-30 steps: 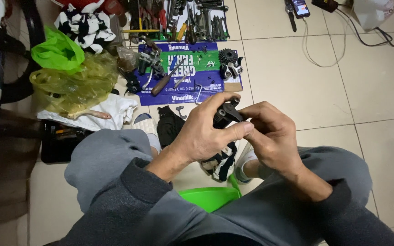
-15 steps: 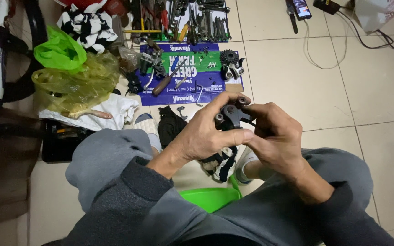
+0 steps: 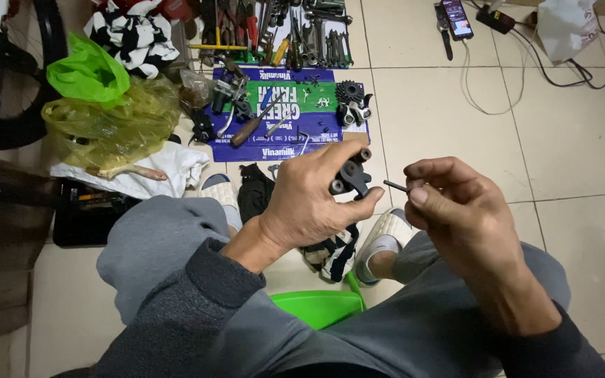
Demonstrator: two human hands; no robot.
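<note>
**Small metal part in one hand, thin pin in the other**

The tiled floor [image 3: 575, 140] fills the view, with a blue and green flattened carton [image 3: 285, 133] at twelve o'clock serving as a work mat for loose parts, a screwdriver and a small cog cluster [image 3: 350, 94]. Rows of hand tools [image 3: 274, 28] lie beyond it. At ten o'clock sit a yellow plastic bag [image 3: 110, 126] and a green one [image 3: 87, 73]; a phone [image 3: 456, 17] on a cable lies at one o'clock.

At the centre, above the lap, the left hand [image 3: 313, 206] is closed around a small dark metal part [image 3: 350, 176] with round roller ends, thumb beneath and fingers over the top. It looks stiff, fairly light and possibly greasy, so a hold on its flat body rather than the rollers seems safest. Just at its three o'clock, not touching, the right hand [image 3: 456, 210] pinches a thin dark pin [image 3: 395, 185] between thumb and forefinger; so slim a piece would slip and be lost easily.
</note>
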